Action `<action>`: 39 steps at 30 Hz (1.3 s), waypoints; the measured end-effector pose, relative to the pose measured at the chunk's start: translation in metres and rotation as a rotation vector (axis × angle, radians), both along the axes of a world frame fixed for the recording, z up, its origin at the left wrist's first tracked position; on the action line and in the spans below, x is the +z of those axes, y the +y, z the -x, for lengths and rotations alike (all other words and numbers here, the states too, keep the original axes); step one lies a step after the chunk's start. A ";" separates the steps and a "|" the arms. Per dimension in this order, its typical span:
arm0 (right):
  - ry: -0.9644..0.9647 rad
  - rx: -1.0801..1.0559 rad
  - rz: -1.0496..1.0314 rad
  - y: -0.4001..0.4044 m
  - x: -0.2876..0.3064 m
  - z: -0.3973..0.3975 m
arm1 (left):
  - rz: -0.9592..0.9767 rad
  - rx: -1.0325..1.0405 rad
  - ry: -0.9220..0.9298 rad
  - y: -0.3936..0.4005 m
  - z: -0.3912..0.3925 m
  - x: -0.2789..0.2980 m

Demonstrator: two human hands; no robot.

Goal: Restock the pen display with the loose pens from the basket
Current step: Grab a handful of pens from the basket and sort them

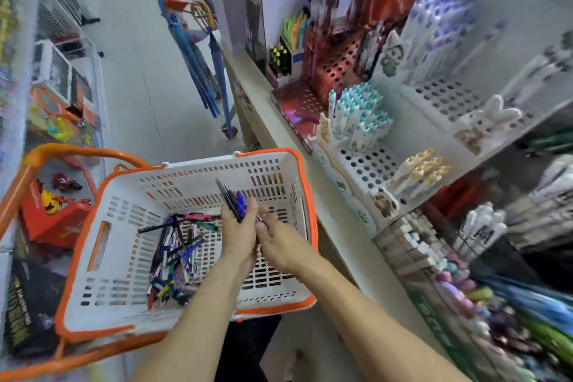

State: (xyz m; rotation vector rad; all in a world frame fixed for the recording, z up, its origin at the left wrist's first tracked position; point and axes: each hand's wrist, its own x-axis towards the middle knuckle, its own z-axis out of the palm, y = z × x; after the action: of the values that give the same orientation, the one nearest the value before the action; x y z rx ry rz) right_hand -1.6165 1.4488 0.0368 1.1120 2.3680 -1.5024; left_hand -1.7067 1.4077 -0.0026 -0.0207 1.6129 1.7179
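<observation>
A white basket with an orange rim (130,192) sits in front of me, with a heap of loose pens (176,257) on its floor. Over the basket my left hand (240,232) grips a bundle of dark and blue pens (234,200) that stick up and away from me. My right hand (280,245) is pressed against the left one, and its fingertips pinch the bundle's lower end. The white perforated pen display (369,167) stands on the shelf to the right, partly filled with teal-capped pens (356,115) and yellow-topped pens (418,174).
A red perforated display (335,68) stands further back on the shelf. Boxed goods and coloured pens (465,285) fill the lower shelf at right. Umbrellas (198,49) hang on a rack across the aisle. An orange cart frame (62,153) and toy boxes are at left.
</observation>
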 end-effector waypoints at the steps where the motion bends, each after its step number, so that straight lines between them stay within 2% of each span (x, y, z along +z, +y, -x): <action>1: 0.026 -0.025 -0.040 0.001 0.007 -0.010 | -0.020 -0.049 0.013 0.004 -0.012 0.007; 5: 0.103 -0.172 -0.175 0.008 0.030 -0.053 | -0.030 -0.153 0.076 0.022 -0.052 0.032; 9: 0.119 -0.275 -0.329 0.009 0.045 -0.091 | -0.114 -0.278 -0.071 0.030 -0.088 0.058; 12: 0.195 -0.436 -0.323 0.005 0.043 -0.116 | -0.152 -0.374 -0.142 0.027 -0.114 0.068; 15: 0.186 -0.501 -0.348 0.000 0.035 -0.137 | -0.155 -0.437 -0.102 0.020 -0.134 0.067; 21: 0.071 -0.394 -0.259 -0.011 0.038 -0.170 | -0.114 -0.457 -0.043 0.012 -0.164 0.072; 25: 0.090 -0.417 -0.130 -0.016 0.041 -0.192 | -0.074 -0.400 -0.016 0.014 -0.176 0.071; 30: 0.119 -0.444 0.013 -0.029 0.039 -0.225 | -0.152 -0.308 -0.107 0.019 -0.187 0.076; 33: 0.353 -0.594 0.418 -0.042 0.036 -0.240 | -0.184 -0.289 -0.179 0.020 -0.188 0.080; 34: 0.441 -0.640 0.454 -0.046 0.034 -0.242 | -0.185 -0.282 -0.203 0.019 -0.189 0.082; 36: 0.507 -0.738 0.360 -0.053 0.030 -0.243 | -0.199 -0.278 -0.263 0.016 -0.191 0.085; 39: 0.490 -0.844 0.187 -0.062 0.028 -0.240 | -0.232 -0.332 -0.284 0.012 -0.194 0.087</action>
State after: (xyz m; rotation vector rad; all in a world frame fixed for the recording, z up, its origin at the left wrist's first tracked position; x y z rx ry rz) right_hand -1.3763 1.3873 0.0648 2.0333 1.9995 -2.4284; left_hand -1.5129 1.4195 0.0842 0.1063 1.1342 1.5517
